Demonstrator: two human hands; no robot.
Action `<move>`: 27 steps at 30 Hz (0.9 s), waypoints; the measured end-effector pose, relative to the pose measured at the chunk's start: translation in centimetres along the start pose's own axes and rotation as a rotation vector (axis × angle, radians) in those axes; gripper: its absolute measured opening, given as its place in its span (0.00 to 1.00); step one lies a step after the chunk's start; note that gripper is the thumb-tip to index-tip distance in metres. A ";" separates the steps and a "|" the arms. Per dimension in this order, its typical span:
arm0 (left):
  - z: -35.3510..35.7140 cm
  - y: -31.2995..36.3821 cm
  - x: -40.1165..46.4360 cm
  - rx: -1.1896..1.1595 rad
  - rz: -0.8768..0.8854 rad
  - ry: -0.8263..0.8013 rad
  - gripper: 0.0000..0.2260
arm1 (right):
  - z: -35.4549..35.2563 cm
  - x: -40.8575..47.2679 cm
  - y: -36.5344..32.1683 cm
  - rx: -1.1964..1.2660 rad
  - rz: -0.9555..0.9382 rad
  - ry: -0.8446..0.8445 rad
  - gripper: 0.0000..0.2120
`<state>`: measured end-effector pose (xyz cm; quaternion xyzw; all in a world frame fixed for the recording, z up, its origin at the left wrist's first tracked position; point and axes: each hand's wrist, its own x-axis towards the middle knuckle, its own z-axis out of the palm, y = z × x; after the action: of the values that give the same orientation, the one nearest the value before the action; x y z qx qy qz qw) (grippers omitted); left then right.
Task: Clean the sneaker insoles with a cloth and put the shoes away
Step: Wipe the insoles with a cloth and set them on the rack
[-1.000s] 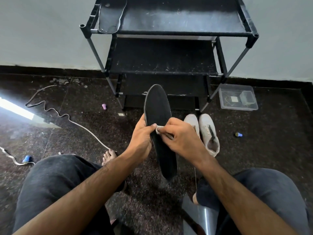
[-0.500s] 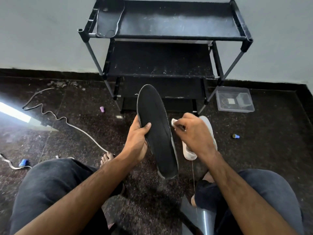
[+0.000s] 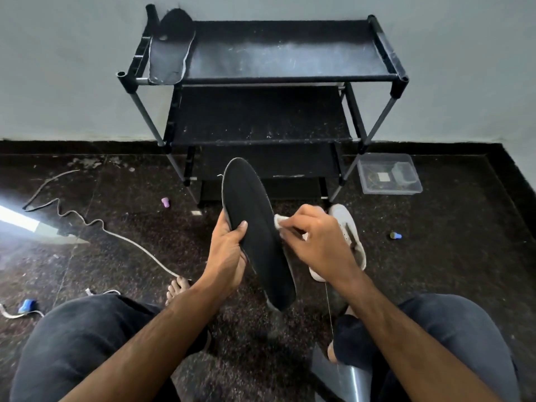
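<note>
The left hand (image 3: 229,250) grips a black insole (image 3: 255,230) by its edge; the right hand (image 3: 316,242) pinches a white cloth (image 3: 280,220), now back touching the insole's right edge. Behind them lie white sneakers (image 3: 348,230), then the shoe rack (image 3: 261,111), a second insole (image 3: 171,50) on top. Right of the rack sits a clear box (image 3: 388,177), contents unclear.

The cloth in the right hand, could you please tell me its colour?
The cloth is white, seen best in the head view against the black insole.
</note>
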<state>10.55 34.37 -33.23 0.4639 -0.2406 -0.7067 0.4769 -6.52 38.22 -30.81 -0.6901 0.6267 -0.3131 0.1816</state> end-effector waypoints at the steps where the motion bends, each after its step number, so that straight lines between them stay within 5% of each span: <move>1: 0.0 0.0 0.1 -0.003 0.003 0.006 0.20 | 0.3 -0.4 -0.8 0.038 -0.062 -0.067 0.05; 4: -0.3 -0.1 0.1 -0.008 -0.001 0.037 0.20 | 2.0 -0.9 -1.5 0.010 -0.150 -0.254 0.06; 10: -0.5 -0.2 0.4 0.032 0.010 0.035 0.22 | 0.2 0.2 0.9 -0.083 0.040 0.050 0.03; 16: -0.9 -0.4 0.5 0.040 -0.028 0.022 0.19 | 2.5 -0.8 -1.4 -0.072 -0.219 -0.198 0.06; 24: 0.6 0.6 -2.1 0.028 -0.279 -0.321 0.21 | 1.0 0.3 -0.6 0.051 -0.028 0.013 0.07; 27: 0.7 0.3 -2.3 0.036 -0.355 -0.320 0.26 | 1.1 0.2 -0.7 0.052 -0.010 0.043 0.08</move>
<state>10.35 36.26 -31.71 0.3895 -0.2401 -0.8396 0.2927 -5.28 37.93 -31.14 -0.6814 0.6186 -0.3449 0.1846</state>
